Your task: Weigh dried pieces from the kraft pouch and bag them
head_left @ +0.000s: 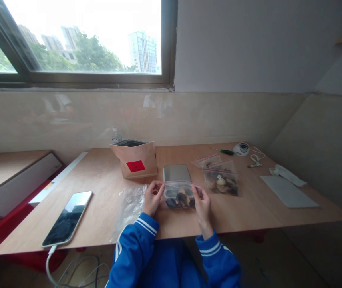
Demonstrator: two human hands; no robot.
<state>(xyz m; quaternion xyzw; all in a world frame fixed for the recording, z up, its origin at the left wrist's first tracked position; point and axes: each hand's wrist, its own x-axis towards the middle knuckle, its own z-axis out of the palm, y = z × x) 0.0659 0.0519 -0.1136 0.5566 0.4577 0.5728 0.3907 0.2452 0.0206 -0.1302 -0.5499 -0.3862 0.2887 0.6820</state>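
Note:
Between my hands is a clear zip bag with dark and tan dried pieces inside, like dried mushrooms. My left hand pinches its upper left corner, and my right hand pinches the upper right corner. Just behind the bag lies a flat silver scale-like device, partly covered by it. Empty-looking clear zip bags lie flat beside my left forearm. To the right rest more filled zip bags with similar dried pieces.
An open brown paper pouch with a red label stands behind, near a plastic bottle. A phone on a cable lies left. At right are a screwdriver, a dome camera, a cable and a white sheet.

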